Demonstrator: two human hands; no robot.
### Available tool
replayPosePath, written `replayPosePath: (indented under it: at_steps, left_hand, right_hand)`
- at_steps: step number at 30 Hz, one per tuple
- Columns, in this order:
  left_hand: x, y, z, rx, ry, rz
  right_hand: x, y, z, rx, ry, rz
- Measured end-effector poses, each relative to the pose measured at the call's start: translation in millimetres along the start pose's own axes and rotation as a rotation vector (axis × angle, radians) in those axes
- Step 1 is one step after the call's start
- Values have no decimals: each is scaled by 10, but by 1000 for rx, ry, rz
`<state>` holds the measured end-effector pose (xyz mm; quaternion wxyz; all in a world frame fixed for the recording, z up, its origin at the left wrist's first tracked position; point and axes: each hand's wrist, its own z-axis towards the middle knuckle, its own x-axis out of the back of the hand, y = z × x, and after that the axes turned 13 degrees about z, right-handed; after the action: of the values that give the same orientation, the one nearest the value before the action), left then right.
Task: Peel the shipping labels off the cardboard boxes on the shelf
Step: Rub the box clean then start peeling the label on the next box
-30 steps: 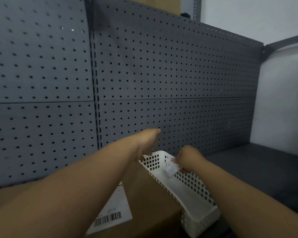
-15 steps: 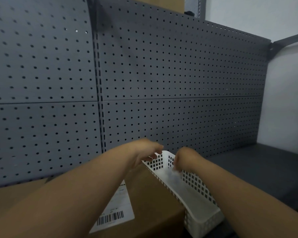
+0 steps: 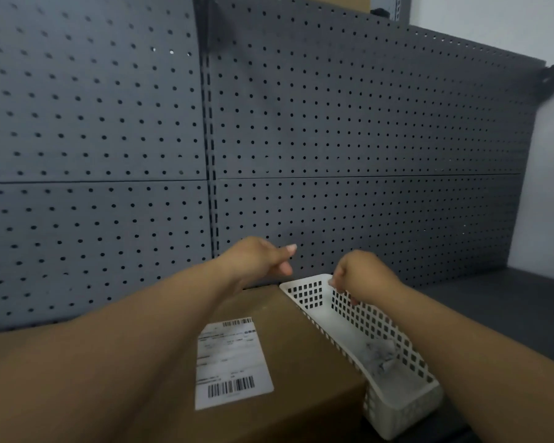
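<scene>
A brown cardboard box [image 3: 301, 353] lies at the bottom centre with a white barcoded shipping label [image 3: 234, 362] flat on its top. Next to it on the right stands a white perforated basket [image 3: 406, 401], and a crumpled peeled label [image 3: 381, 354] lies inside it. My left hand [image 3: 256, 260] hovers over the box's far edge with loosely curled fingers and holds nothing. My right hand [image 3: 359, 276] hangs over the basket's far rim, fingers drooping down, with nothing in it.
A dark grey pegboard wall [image 3: 333, 129] rises right behind the box and basket. The dark shelf surface [image 3: 493, 308] runs on to the right of the basket, up to a white side wall [image 3: 550, 187].
The crumpled label that my right hand pinched a second ago has left it and now lies in the basket. Both hands have lifted slightly near the far rim.
</scene>
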<state>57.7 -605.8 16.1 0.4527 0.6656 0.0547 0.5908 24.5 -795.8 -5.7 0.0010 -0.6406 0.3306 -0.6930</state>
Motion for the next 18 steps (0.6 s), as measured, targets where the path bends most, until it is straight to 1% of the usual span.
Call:
replayPosePath:
  at_steps: [2,3,6,7,9,11,13,16,18]
  left_hand:
    - [139,-90,-109,-14,25,51]
    - [208,-139,-172,-13,34,76]
    - [389,-334,-374,2,-1,183]
    - [436,-421,-434,5,-23,283]
    - [501,-587,-545,14,-71,563]
    - [527,-714,-647,36,-140,752]
    - [518,-810,-723,23,-223,889]
    - [477,-949,-788,48,-336,1000]
    - [461,-1052,-818,84,-376,1014]
  right_hand:
    - [-39,-36,-181,172,136,68]
    - [-61,-84,-276,243,155,112]
    - [-155,-284,-443,369,6,233]
    - [-213,-353,-456,422,-40,224]
    - [-342,-504,-467,505,-101,146]
    - [-489,-648,-481,542,-153,79]
    - [-604,-787,-492,540,-186,16]
    - [-712,-911,-502,510,-189,-85]
    - [-735,-950,-517,500,-170,-141]
